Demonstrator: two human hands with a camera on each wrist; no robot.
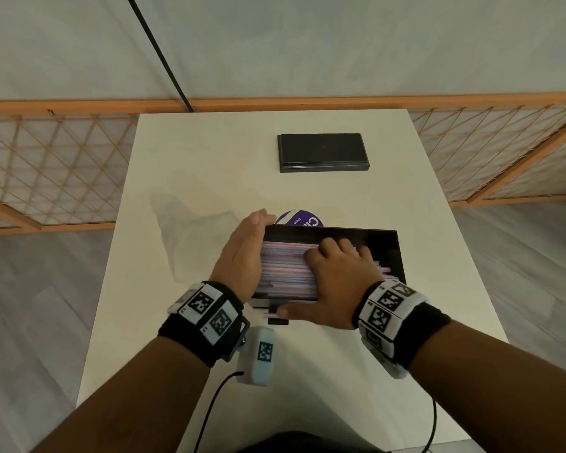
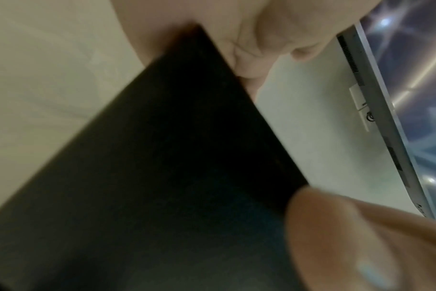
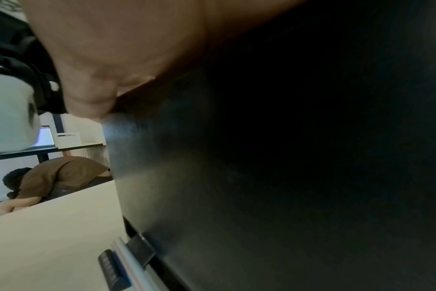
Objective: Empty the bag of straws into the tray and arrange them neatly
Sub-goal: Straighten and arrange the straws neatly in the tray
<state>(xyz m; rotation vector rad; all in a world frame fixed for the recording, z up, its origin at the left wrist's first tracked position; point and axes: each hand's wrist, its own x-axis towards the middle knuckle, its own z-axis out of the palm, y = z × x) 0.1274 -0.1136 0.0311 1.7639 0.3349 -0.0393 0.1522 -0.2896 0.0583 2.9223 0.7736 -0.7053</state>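
I see a white table (image 1: 209, 165) running up the middle of the head view. A black tray (image 1: 384, 246) sits near the middle of the frame, a bit to the right. It is full of pink and blue straws (image 1: 286, 271) lying side by side from left to right. A few straw ends poke out past the right side of the pile.

My left hand (image 1: 242, 253) stands on its edge at the left end of the tray. Its fingers are straight and flat, pressed against the left wall and the straw ends. In the left wrist view the dark tray wall (image 2: 162, 167) fills the frame, blurry, with the fingers along it.

My right hand (image 1: 337, 279) lies on top of the straws. Its fingers bend down onto the pile, and the thumb stretches left along the near edge of the tray. I cannot tell if it grips any straws or only presses them. The right wrist view is mostly dark.

A clear bag (image 1: 190, 230) lies flat and crumpled on the table, left of the tray. A purple round sticker (image 1: 303, 220) peeks out just behind the tray. A black flat block (image 1: 322, 152) sits higher in the frame, well apart from the tray.
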